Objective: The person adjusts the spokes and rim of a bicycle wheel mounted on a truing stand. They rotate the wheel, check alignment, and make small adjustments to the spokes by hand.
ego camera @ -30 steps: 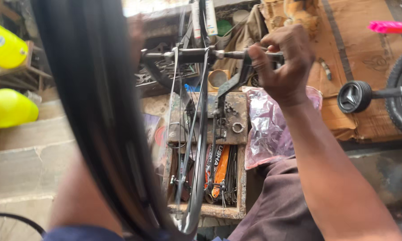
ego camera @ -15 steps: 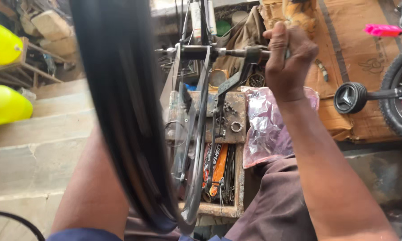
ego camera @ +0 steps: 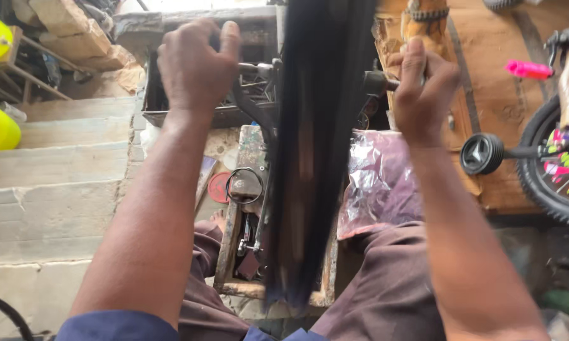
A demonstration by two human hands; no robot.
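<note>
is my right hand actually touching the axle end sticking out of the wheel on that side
Touching. In the head view, the right hand is closed around the dark axle end beside the blurred black wheel, fingers wrapped over it with no gap visible.

A: Hands?
B: 2 up front. Left hand fisted, knuckles up, forearm straight out.
A: Right?
B: Right hand level with left, fingers curled tight, thumb raised.

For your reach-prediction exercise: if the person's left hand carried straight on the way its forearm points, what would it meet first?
The left hand already grips the axle beside the wheel. Straight on, it would probably first meet the dark tray, though depth is unclear.
</note>
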